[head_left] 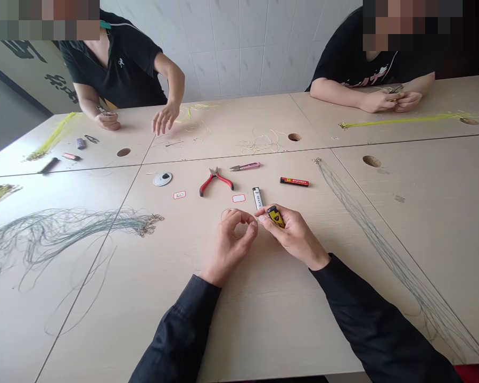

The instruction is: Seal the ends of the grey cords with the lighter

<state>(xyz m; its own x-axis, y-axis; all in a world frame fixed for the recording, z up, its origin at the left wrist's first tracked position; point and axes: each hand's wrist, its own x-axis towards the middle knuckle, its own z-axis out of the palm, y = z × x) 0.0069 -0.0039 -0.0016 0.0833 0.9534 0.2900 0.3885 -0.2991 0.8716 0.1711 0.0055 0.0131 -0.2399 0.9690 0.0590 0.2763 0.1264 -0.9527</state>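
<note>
My left hand is closed in a pinch, thumb against forefinger, on a thin cord; a small curve of it shows above the knuckles. Held in my right hand is a yellow and black lighter, its top pointing up and away. The fingertips of both hands almost meet, and the cord's end between them is too small to make out. Just beyond my right fingers lies a white lighter. Further off are red-handled pliers, pink thread snips and a red lighter.
Bundles of grey-green cords lie to the left and right. A white disc and small labels rest ahead. Across the table, two people handle yellow cords. The tabletop has round holes.
</note>
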